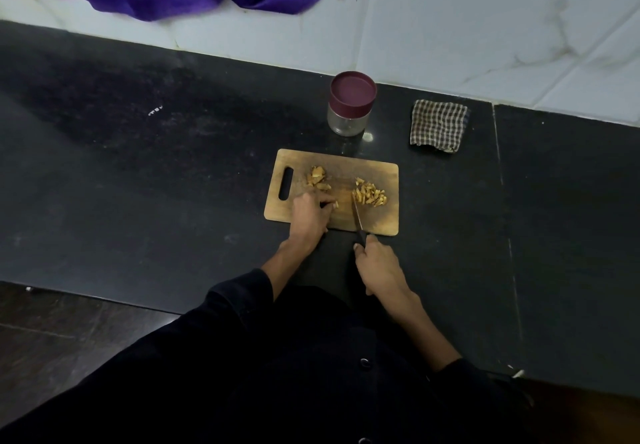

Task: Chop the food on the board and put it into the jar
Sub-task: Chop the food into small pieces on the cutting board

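Food (369,195) lies slivered on wooden board (377,173); right hand (377,263) grips knife (357,220), left hand (310,215) pinches a piece.

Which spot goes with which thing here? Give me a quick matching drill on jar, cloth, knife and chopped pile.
Things:
1. jar
2. cloth
3. knife
4. chopped pile

Places or states:
A. gripped by the right hand
B. on the board, right part
C. behind the board, lid on
D. folded on the counter, right of the jar

Pairs: 1-C, 2-D, 3-A, 4-B
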Motion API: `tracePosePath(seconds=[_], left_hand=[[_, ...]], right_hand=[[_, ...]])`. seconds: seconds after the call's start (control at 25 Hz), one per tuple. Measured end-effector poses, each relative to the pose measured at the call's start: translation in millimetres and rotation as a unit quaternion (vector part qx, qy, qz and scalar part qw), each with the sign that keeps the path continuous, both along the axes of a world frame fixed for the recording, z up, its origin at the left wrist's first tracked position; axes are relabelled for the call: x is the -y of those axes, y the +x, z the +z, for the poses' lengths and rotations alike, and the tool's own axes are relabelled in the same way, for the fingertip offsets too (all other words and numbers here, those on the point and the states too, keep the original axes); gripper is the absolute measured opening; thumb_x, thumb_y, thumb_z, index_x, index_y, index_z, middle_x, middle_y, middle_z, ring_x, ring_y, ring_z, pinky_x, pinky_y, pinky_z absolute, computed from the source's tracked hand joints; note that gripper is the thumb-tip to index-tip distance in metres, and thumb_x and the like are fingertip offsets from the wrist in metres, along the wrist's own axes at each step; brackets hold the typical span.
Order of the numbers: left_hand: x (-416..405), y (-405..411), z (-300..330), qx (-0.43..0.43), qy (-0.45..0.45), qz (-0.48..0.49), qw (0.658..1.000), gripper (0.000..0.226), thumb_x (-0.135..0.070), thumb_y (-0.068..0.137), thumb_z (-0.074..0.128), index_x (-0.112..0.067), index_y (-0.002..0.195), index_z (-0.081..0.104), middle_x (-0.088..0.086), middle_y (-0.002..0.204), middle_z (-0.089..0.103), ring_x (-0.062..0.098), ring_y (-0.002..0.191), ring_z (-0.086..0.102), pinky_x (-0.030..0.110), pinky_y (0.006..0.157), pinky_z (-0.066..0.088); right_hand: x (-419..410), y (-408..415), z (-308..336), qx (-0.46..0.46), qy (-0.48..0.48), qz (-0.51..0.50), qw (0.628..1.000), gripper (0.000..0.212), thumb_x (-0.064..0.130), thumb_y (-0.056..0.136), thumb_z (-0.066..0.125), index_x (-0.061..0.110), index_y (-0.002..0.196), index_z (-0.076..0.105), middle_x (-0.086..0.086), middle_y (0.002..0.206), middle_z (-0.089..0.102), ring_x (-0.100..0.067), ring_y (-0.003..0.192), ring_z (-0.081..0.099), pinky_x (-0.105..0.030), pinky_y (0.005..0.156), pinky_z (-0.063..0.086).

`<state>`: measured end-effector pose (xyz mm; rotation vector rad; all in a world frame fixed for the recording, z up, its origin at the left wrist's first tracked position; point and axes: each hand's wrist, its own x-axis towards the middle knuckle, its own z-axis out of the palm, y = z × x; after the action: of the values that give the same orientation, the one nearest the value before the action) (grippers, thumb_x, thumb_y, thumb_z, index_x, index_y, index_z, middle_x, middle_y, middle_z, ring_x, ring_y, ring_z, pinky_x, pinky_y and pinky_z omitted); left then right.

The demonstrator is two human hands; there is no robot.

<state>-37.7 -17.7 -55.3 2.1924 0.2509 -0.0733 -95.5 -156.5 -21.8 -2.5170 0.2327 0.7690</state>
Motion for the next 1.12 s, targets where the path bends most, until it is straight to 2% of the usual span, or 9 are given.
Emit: tracePosePath(seconds=[0.08, 0.24, 0.44, 0.72, 0.8, 0.92, 1.04, 1.12], left_hand=[[-1.9, 0.1, -1.8, -0.007, -0.008, 0.0, 1.0, 0.02, -0.009, 0.089, 0.064, -0.007, 0.108, 0.069, 0.007, 0.102, 0.067, 0.009, 0.056, 0.061, 0.019, 0.045, 0.052], [-8.8, 0.0, -4.6, -0.008, -0.085, 0.016, 0.996, 0.027, -0.006, 0.093, 0.056, -0.01, 0.119, 0.064, 0.006, 0.081, 0.065, 0.006, 0.045, 0.058, 0.024, 0.046, 0.054], [-10.0, -2.1, -7.8, -0.005, -0.102, 0.038, 0.994, 0.023, -0.006, 0.094, 0.054, -0.01, 0.115, 0.063, 0.007, 0.081, 0.065, 0.008, 0.047, 0.059, 0.03, 0.047, 0.055], [-8.8, -4.0, -7.0, -0.005, -0.103, 0.036, 0.994, 0.018, -0.008, 0.094, 0.055, -0.009, 0.11, 0.063, 0.001, 0.07, 0.063, 0.01, 0.046, 0.058, 0.024, 0.046, 0.052], [-8.8, -4.0, -5.6, -0.008, -0.091, 0.028, 0.995, 0.017, -0.008, 0.094, 0.056, -0.009, 0.108, 0.064, 0.003, 0.073, 0.064, 0.009, 0.046, 0.058, 0.022, 0.045, 0.051], [-8.5, -3.0, 1.1, -0.004, -0.037, -0.02, 0.999, 0.018, -0.009, 0.092, 0.058, -0.009, 0.109, 0.065, 0.001, 0.089, 0.064, 0.008, 0.052, 0.06, 0.021, 0.049, 0.053], [-13.6, 7.1, 4.6, 0.051, 0.034, -0.01, 0.998, 0.024, -0.012, 0.092, 0.059, -0.012, 0.115, 0.066, 0.004, 0.11, 0.066, 0.014, 0.082, 0.065, 0.025, 0.075, 0.053], [-19.7, 18.0, 2.7, 0.049, 0.092, -0.02, 0.994, 0.027, -0.018, 0.093, 0.058, -0.016, 0.119, 0.065, 0.007, 0.12, 0.061, 0.02, 0.098, 0.062, 0.033, 0.088, 0.052]], right_hand=[[-0.2, 2.1, 2.5, 0.003, 0.012, -0.01, 1.0, 0.032, 0.033, 0.104, 0.036, 0.008, 0.119, 0.049, -0.009, 0.093, 0.061, -0.03, 0.072, 0.068, -0.046, 0.074, 0.058], [-12.3, -1.4, 3.8, 0.003, 0.019, 0.03, 0.999, 0.031, 0.034, 0.104, 0.037, 0.009, 0.118, 0.048, -0.013, 0.103, 0.063, -0.034, 0.081, 0.068, -0.052, 0.076, 0.057], [-15.2, -2.8, -0.8, -0.002, 0.002, 0.059, 0.998, 0.028, 0.034, 0.104, 0.037, 0.01, 0.113, 0.047, -0.014, 0.107, 0.062, -0.035, 0.086, 0.068, -0.051, 0.078, 0.056], [6.7, 7.4, -2.2, 0.033, -0.014, 0.01, 0.999, 0.03, 0.034, 0.103, 0.037, 0.012, 0.119, 0.049, -0.012, 0.101, 0.065, -0.036, 0.085, 0.068, -0.049, 0.08, 0.055], [6.7, 7.8, -2.5, 0.037, -0.009, 0.011, 0.999, 0.03, 0.035, 0.103, 0.037, 0.013, 0.119, 0.049, -0.011, 0.098, 0.065, -0.033, 0.079, 0.069, -0.047, 0.078, 0.056], [6.1, 9.2, -1.5, 0.02, 0.001, 0.016, 1.0, 0.026, 0.034, 0.104, 0.037, 0.013, 0.115, 0.048, -0.007, 0.091, 0.062, -0.024, 0.056, 0.067, -0.042, 0.068, 0.059], [7.4, 9.4, -2.8, 0.008, 0.007, 0.013, 1.0, 0.027, 0.034, 0.104, 0.036, 0.014, 0.117, 0.048, -0.008, 0.089, 0.063, -0.024, 0.052, 0.067, -0.045, 0.066, 0.059], [8.0, 8.9, -3.6, 0.003, 0.007, 0.013, 1.0, 0.028, 0.034, 0.104, 0.036, 0.013, 0.118, 0.048, -0.009, 0.092, 0.063, -0.025, 0.052, 0.068, -0.044, 0.065, 0.059]])
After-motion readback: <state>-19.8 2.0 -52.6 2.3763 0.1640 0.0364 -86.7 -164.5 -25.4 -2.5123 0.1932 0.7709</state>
